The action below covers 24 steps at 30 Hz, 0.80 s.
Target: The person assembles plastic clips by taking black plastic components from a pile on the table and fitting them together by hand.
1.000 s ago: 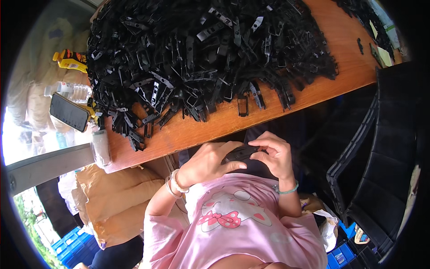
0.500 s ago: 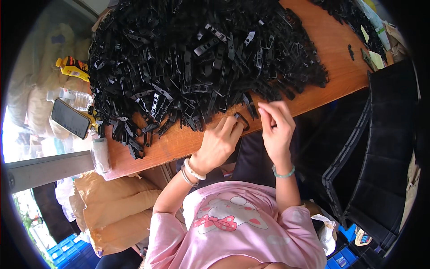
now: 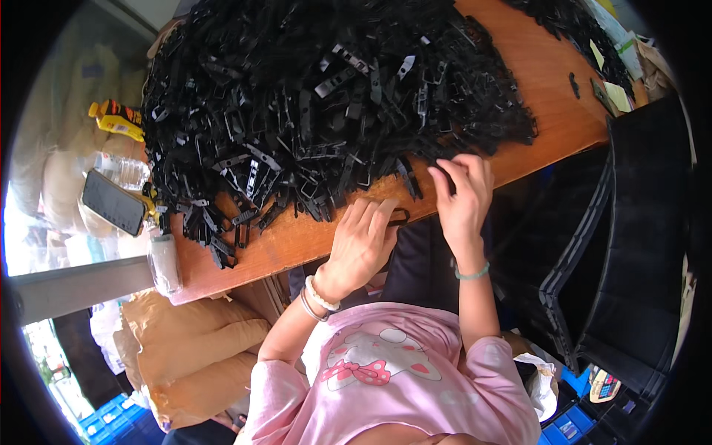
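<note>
At ten o'clock: yellow bottle point(image 3: 120, 121); below it, clear bottle point(image 3: 126, 170), contents unclear. At eight: brown sacks point(image 3: 189, 348), contents hidden. Table point(image 3: 556, 89): near edge running from eight to two o'clock; bare wood at two; pile of black parts point(image 3: 297, 96) at twelve. Centre: left hand point(image 3: 363, 239), fingers bent, black looped part point(image 3: 406, 216) at fingertips, by table edge, grip uncertain. Right hand point(image 3: 465, 191), toward two: half-curled, hold indeterminable.

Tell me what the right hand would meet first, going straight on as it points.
Likely the near edge of the pile of black parts, ahead of the right hand; depth is hard to judge.
</note>
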Tool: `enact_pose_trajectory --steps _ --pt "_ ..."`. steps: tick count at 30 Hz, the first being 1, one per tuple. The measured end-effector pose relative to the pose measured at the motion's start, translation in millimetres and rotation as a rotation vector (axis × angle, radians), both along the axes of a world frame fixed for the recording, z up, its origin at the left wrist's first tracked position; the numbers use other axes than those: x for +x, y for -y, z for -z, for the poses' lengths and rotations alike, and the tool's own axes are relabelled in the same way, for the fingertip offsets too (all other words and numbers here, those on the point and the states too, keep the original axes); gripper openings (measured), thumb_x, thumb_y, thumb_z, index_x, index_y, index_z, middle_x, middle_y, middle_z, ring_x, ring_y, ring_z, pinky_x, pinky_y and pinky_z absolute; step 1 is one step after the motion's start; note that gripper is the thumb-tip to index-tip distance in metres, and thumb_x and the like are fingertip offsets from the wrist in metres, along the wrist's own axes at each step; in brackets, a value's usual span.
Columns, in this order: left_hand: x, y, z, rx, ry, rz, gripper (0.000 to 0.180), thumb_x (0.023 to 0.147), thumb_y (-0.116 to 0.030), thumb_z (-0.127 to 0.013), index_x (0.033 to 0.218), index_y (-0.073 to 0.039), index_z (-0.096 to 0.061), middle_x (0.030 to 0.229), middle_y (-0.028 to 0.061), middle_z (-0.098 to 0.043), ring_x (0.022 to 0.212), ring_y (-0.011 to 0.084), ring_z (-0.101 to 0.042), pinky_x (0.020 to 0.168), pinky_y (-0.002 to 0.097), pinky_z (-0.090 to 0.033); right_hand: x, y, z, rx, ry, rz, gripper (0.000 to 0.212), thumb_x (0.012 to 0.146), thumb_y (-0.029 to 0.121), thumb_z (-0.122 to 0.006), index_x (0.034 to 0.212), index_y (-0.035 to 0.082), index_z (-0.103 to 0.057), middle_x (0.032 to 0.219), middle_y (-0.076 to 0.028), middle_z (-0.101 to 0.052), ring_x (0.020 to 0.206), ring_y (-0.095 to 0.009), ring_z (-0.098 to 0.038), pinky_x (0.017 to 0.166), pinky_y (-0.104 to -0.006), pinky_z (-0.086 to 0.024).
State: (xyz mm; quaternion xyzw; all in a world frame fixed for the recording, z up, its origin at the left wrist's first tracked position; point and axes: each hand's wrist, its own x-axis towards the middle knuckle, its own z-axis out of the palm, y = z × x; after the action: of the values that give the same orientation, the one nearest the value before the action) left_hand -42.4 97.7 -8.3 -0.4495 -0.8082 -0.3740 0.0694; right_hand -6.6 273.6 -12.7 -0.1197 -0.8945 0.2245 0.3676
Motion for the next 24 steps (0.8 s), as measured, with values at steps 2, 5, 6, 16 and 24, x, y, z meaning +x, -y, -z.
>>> enact_pose_trajectory --steps 2,5,6,16,24 --pt "2.0 -0.8 2.8 0.012 0.018 -0.004 0.039 0.064 0.005 -0.067 0.101 -0.001 -0.056 0.090 0.0121 -0.056 0.081 0.0302 -0.053 0.072 0.0377 -0.045 -7.9 -2.9 4.5 0.123 0.061 0.076 0.020 0.067 0.013 -0.075 0.082 0.005 -0.063 0.087 -0.007 -0.051 0.084 -0.026 -0.049 0.073 -0.0398 -0.038" --pt "7.2 2.8 2.9 -0.024 0.052 -0.031 0.040 0.066 0.005 -0.068 0.104 -0.001 -0.058 0.093 0.0140 -0.057 0.086 0.0319 -0.054 0.076 0.0390 -0.045 -9.9 7.6 3.2 0.040 0.095 0.069 0.018 0.067 0.014 -0.072 0.080 0.007 -0.062 0.090 -0.008 -0.051 0.088 -0.027 -0.048 0.073 -0.0417 -0.035" --pt "9.0 1.4 3.4 -0.036 0.074 -0.032 0.039 0.067 0.005 -0.067 0.105 -0.001 -0.059 0.095 0.0146 -0.057 0.087 0.0327 -0.053 0.077 0.0395 -0.045 -7.1 6.7 9.3 0.039 0.085 0.074 0.018 0.066 0.014 -0.072 0.080 0.007 -0.062 0.091 -0.007 -0.051 0.089 -0.027 -0.048 0.074 -0.0416 -0.035" --pt "13.0 1.9 13.0 -0.034 0.066 -0.071 0.034 0.080 0.000 -0.063 0.112 0.002 -0.055 0.095 0.0158 -0.056 0.079 0.0324 -0.053 0.073 0.0404 -0.043 4.8 8.9 20.9 -0.269 -0.200 0.019 0.020 0.067 0.004 -0.072 0.085 0.009 -0.063 0.103 -0.005 -0.054 0.103 -0.025 -0.049 0.086 -0.0405 -0.034" --pt "15.8 17.4 17.7 0.142 0.495 -0.240 0.030 0.082 0.006 -0.060 0.112 0.003 -0.055 0.096 0.0089 -0.059 0.084 0.0148 -0.056 0.074 0.0264 -0.049 11.8 18.2 22.8 -0.338 -0.230 -0.046 0.021 0.069 0.006 -0.070 0.079 0.009 -0.052 0.107 -0.009 -0.051 0.115 -0.028 -0.044 0.096 -0.0458 -0.031"
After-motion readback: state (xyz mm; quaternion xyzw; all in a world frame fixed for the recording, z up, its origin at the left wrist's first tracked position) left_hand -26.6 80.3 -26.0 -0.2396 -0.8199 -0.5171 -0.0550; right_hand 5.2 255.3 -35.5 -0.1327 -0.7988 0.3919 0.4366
